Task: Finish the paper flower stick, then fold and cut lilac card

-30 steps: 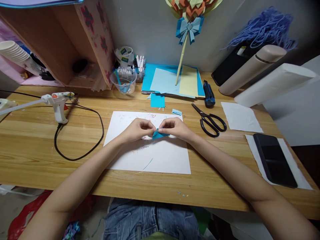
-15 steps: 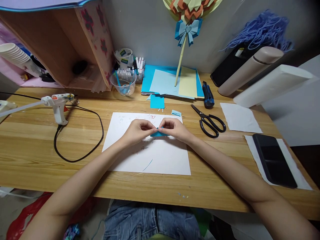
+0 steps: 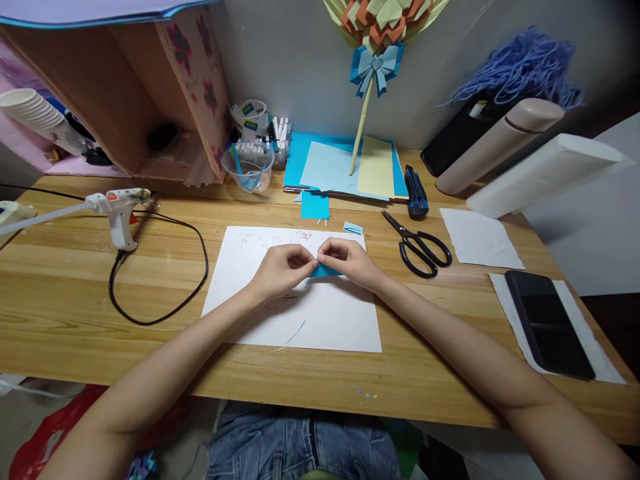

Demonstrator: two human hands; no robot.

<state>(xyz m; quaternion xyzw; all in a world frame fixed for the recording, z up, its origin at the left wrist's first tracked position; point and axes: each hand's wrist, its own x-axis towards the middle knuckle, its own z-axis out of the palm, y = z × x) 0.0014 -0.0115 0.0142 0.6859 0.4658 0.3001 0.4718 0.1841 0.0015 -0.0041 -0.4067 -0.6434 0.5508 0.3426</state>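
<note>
My left hand (image 3: pixel 281 268) and my right hand (image 3: pixel 346 261) meet over a white sheet of paper (image 3: pixel 325 320) on the wooden desk (image 3: pixel 65 293). Both pinch a small folded piece of blue paper (image 3: pixel 326 271) between fingertips, holding it low over the sheet. Most of the blue piece is hidden by my fingers. A square blue scrap (image 3: pixel 315 205) and a smaller light blue scrap (image 3: pixel 353 229) lie just beyond the sheet.
Black scissors (image 3: pixel 419 245) and a blue utility knife (image 3: pixel 415 193) lie to the right. A glue gun (image 3: pixel 116 208) with a black cord (image 3: pixel 165 293) sits at left. A phone (image 3: pixel 547 323) rests on white cloth at right. Coloured paper sheets (image 3: pixel 345 167), a plastic cup (image 3: pixel 249 167) and markers (image 3: pixel 277 137) stand at the back.
The blue piece has gone from hanging tilted below my fingers to lying flatter and more hidden between them. My hands have drawn slightly closer together.
</note>
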